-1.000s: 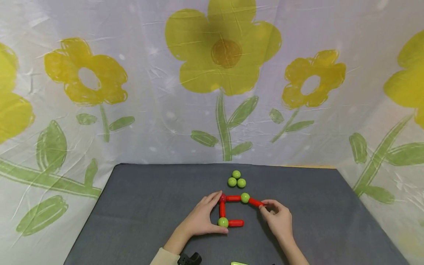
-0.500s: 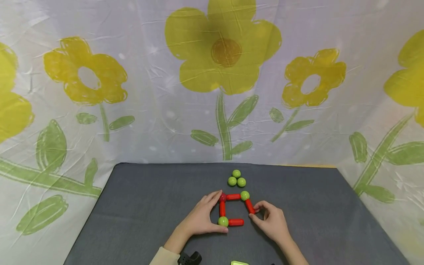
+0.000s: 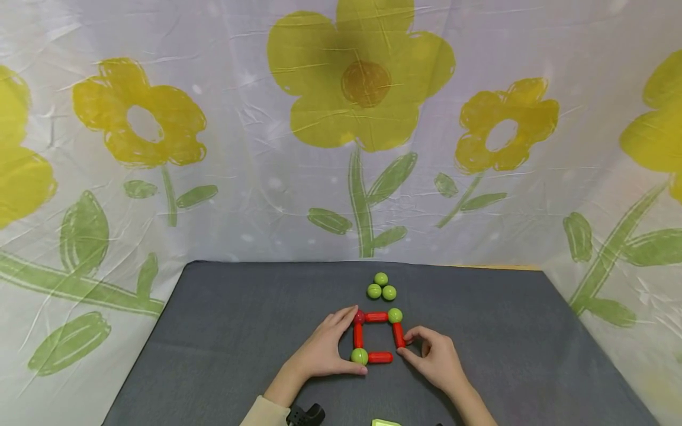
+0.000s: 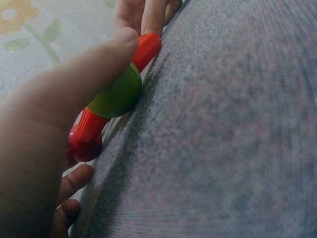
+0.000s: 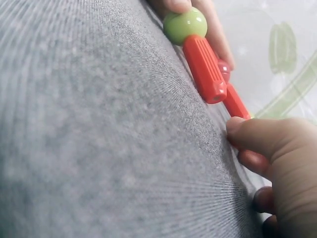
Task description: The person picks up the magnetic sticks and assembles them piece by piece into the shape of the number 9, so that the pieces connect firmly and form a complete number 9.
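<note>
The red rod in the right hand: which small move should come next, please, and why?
Probably the right hand should let go of the right red rod, to be free to fetch a ball. That rod's upper end meets a corner ball; its lower end and the lower red rod leave a corner without one. Three loose green balls lie beyond.

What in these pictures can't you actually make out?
- Head view: the green object is cut off by the bottom edge, so I can't tell what it is.
- Head view: a dark speck at that edge is too small and cut off.
- Left wrist view: the left hand hides part of the green ball.
- Right wrist view: the right hand hides most of the held rod.
</note>
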